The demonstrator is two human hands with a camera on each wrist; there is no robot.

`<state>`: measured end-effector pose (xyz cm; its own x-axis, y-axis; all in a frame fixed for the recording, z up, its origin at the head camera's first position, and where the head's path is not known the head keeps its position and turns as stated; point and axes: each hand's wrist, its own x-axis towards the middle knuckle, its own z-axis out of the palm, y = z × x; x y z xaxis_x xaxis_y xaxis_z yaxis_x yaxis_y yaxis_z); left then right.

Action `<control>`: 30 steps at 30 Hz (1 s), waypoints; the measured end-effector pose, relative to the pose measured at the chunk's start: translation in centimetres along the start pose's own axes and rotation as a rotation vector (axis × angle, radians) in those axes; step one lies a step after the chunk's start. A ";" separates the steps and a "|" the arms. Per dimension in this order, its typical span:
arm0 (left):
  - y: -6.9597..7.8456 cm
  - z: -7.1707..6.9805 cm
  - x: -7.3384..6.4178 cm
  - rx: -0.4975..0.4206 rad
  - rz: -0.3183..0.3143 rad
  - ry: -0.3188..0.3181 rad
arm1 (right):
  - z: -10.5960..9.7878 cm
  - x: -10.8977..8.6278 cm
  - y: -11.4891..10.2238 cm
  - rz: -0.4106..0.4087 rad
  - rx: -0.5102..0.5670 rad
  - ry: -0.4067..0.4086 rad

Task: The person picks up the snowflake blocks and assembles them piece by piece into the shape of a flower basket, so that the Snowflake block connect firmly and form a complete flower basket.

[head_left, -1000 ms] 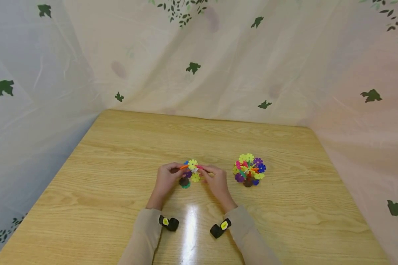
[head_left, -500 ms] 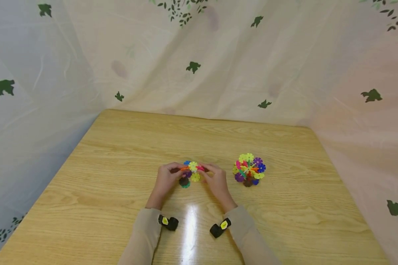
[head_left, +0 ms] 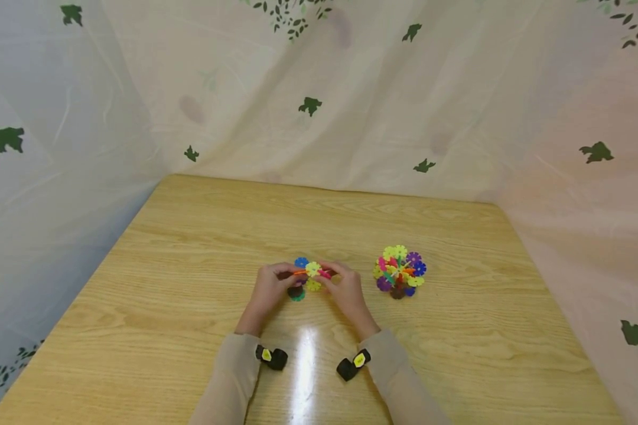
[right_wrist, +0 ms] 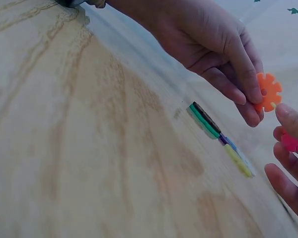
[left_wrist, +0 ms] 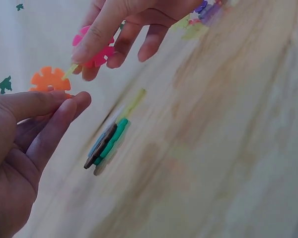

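Observation:
My left hand (head_left: 268, 288) pinches an orange flower-shaped plastic disc (left_wrist: 49, 79) between thumb and fingers. My right hand (head_left: 347, 289) grips a pink disc (left_wrist: 103, 52) of the same notched kind. Between them sits a yellow disc (head_left: 312, 269), seen edge-on in the left wrist view, meeting the rim of the orange one and reaching the pink one under my right thumb. Below the hands, loose discs lie on the table: a blue one (head_left: 300, 262), a yellow one (head_left: 313, 286), a brown one (head_left: 295, 291) and a green one (head_left: 298, 298). A purple one is mostly hidden.
Right of my hands stands a ball-like cluster (head_left: 400, 273) of many-coloured joined discs. The wooden table (head_left: 191, 236) reaches back to a pale cloth backdrop (head_left: 244, 130) with green leaf shapes. Each wrist wears a black strap with a small camera.
The yellow disc between my hands has shifted slightly right and towards me. My left hand has edged right with the orange disc, uncovering more of the blue disc. The cluster stays put.

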<state>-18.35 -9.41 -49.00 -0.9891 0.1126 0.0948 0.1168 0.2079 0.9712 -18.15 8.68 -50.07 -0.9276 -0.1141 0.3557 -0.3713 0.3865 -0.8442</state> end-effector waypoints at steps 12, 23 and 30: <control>0.1 0.4 -0.1 0.018 0.065 0.008 | 0.1 0.1 0.0 -0.004 -0.011 0.044; 0.5 0.7 -0.5 0.139 0.143 0.010 | 0.1 -0.1 0.4 -0.073 -0.042 0.060; 0.4 0.8 -0.5 0.169 0.135 0.021 | 0.2 -0.1 0.6 -0.085 -0.053 0.052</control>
<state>-17.75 -8.64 -48.84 -0.9650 0.1301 0.2279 0.2598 0.3530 0.8988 -18.23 8.76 -50.66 -0.8889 -0.1010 0.4469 -0.4446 0.4257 -0.7881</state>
